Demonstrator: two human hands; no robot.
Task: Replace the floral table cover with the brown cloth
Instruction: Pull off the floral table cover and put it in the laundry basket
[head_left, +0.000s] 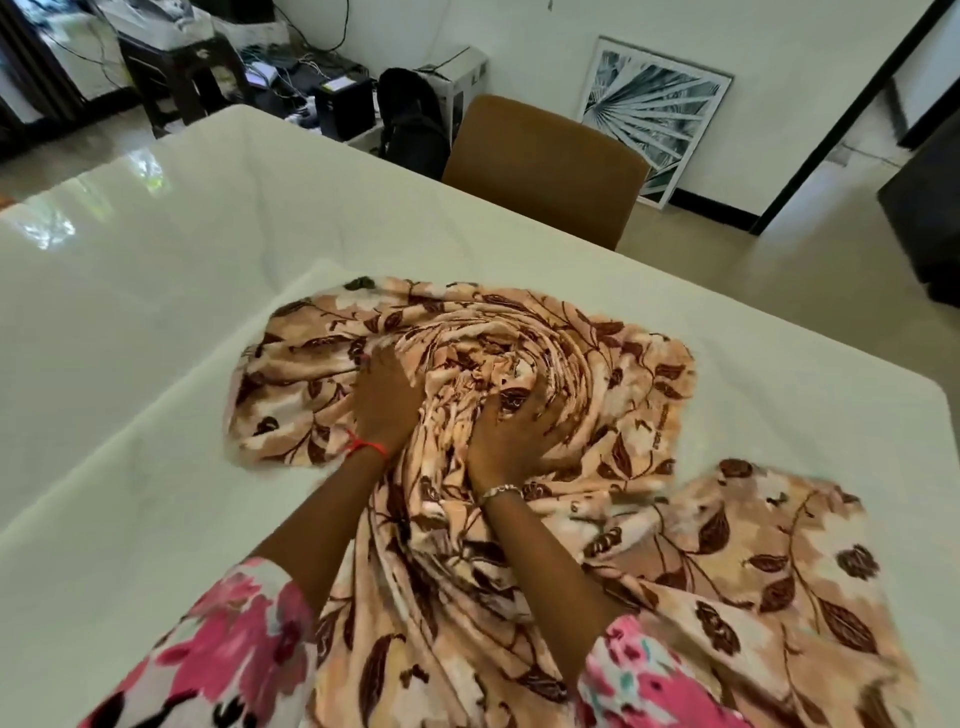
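The left hand's (387, 400) fingertips are buried in folds, and the cloth's near end is cut off. The grip of both it and the right hand (511, 436) is clamped on the swirled, tan leaf-printed cloth (623, 374) on the white desk (156, 312).

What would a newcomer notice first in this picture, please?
The floral cover lies bunched in a swirl on the pale table, with the left hand and right hand gripping its folds. Beyond the far edge stands a brown chair, and a framed picture leans on the wall.
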